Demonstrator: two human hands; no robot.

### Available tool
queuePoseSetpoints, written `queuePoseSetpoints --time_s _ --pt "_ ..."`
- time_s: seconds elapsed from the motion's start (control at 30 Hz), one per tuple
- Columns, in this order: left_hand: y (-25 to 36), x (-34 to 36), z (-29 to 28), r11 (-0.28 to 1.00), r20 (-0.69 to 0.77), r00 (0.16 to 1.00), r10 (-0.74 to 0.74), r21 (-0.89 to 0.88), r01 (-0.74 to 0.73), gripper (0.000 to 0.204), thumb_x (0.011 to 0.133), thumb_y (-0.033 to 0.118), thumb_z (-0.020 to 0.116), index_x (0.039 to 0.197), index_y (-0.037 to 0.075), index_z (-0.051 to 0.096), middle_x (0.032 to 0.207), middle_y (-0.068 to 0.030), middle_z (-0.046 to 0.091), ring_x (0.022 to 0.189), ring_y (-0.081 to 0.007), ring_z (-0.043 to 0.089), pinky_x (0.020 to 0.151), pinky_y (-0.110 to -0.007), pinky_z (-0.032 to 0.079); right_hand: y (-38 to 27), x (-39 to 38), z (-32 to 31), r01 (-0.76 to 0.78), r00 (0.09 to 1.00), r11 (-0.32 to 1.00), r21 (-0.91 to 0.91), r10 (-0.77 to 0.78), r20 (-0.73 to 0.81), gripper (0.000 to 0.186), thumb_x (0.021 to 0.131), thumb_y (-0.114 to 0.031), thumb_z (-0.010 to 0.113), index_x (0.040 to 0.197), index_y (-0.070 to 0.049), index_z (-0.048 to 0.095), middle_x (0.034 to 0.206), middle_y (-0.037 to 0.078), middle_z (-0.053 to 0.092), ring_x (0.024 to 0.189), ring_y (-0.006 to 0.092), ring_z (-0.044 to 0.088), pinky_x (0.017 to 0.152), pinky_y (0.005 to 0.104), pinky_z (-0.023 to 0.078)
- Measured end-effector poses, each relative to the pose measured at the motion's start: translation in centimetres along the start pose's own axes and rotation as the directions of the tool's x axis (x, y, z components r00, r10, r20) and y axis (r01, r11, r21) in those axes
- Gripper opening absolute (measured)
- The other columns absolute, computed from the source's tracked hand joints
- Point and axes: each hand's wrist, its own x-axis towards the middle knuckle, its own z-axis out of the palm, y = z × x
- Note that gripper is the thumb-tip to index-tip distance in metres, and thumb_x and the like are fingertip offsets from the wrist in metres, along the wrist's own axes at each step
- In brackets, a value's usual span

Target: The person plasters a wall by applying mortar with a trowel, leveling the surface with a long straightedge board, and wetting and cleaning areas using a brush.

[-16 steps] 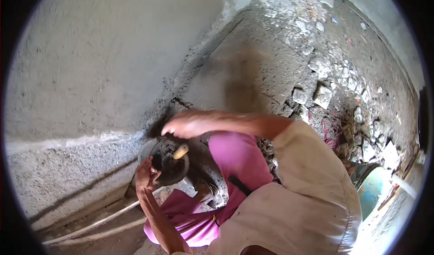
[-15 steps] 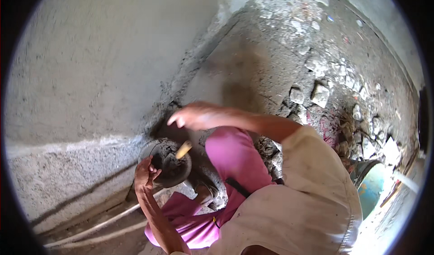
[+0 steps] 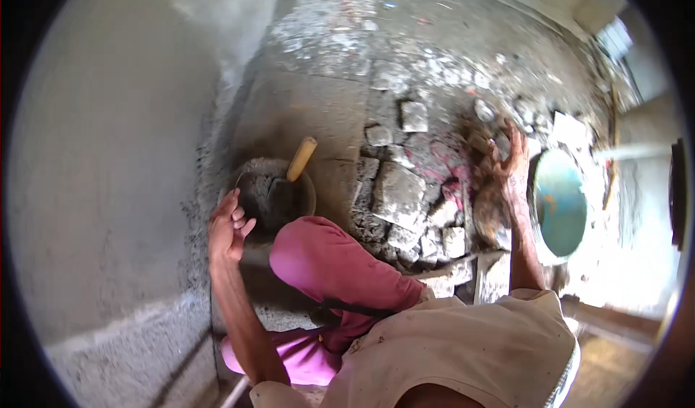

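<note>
A dark round mortar pan (image 3: 311,199) sits near the wall, with grey mortar (image 3: 264,191) inside. Out of it, tilted toward the far right, sticks the wooden handle of a trowel (image 3: 302,159); its blade is mostly hidden in the mortar. My left hand (image 3: 228,227) has its fingers curled at the pan's left rim, gripping it. Over the rubble on the right, my right hand (image 3: 513,162) is empty with fingers spread. It is just left of a teal bucket (image 3: 561,205), whose open mouth faces me.
Broken concrete blocks (image 3: 399,194) and rubble lie between the pan and the bucket. A plastered wall (image 3: 123,162) rises on the left. My bent knee (image 3: 326,256) in pink trousers is close to the pan. White debris (image 3: 326,28) covers the far floor.
My right hand has swung from beside the pan far to the right, and its fingers have spread. My left hand stays at the pan's rim. The view has turned to the right.
</note>
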Motion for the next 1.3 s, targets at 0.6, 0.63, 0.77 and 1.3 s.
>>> queuePoseSetpoints --time_s 0.6,0.63,0.77,1.3 --pt "-4.0 21.5 0.1 0.642 0.033 0.901 0.432 0.69 -0.333 0.036 0.096 0.036 0.045 0.114 0.015 0.068 0.084 -0.0061 0.068 0.072 -0.0161 0.061 0.065 -0.033 0.048 9.8 -17.5 -4.6 -0.294 0.956 0.813 -0.503 0.258 -0.142 0.034 0.08 -0.026 0.062 0.11 -0.013 0.052 0.1 0.011 0.049 0.098 0.0336 0.047 0.085 0.0484 0.032" --pt "-5.0 22.0 -0.4 0.653 0.04 0.911 0.411 0.685 -0.325 0.036 0.096 0.036 0.045 0.114 0.015 0.068 0.084 -0.0061 0.068 0.072 -0.0161 0.061 0.065 -0.033 0.048 10.2 -17.4 -5.2 -0.273 0.962 0.817 -0.509 0.248 -0.119 0.033 0.08 -0.025 0.061 0.11 -0.013 0.053 0.1 0.011 0.049 0.098 0.0335 0.047 0.085 0.0485 0.032" --pt "-6.1 25.5 -4.6 0.175 0.123 0.718 0.685 0.929 -0.326 0.041 0.094 0.046 0.043 0.116 0.02 0.067 0.103 -0.0087 0.07 0.089 -0.0335 0.066 0.079 -0.044 0.048 9.9 -16.6 -5.1 -0.271 0.961 0.819 -0.505 0.259 -0.096 0.027 0.082 -0.025 0.059 0.107 -0.016 0.053 0.099 0.01 0.051 0.096 0.0328 0.048 0.084 0.0485 0.032" --pt "-12.6 23.9 -17.1 0.991 -0.063 0.99 -0.123 -0.05 0.12 0.066 0.084 0.062 0.055 0.135 0.022 0.042 0.138 -0.003 0.041 0.116 -0.035 0.046 0.086 -0.057 0.044 25.7 -5.1 -7.0 -0.352 0.691 0.899 -0.261 0.437 0.576 0.057 0.086 -0.044 0.064 0.129 -0.009 0.051 0.109 0.016 0.065 0.092 0.0309 0.065 0.084 0.0419 0.051"
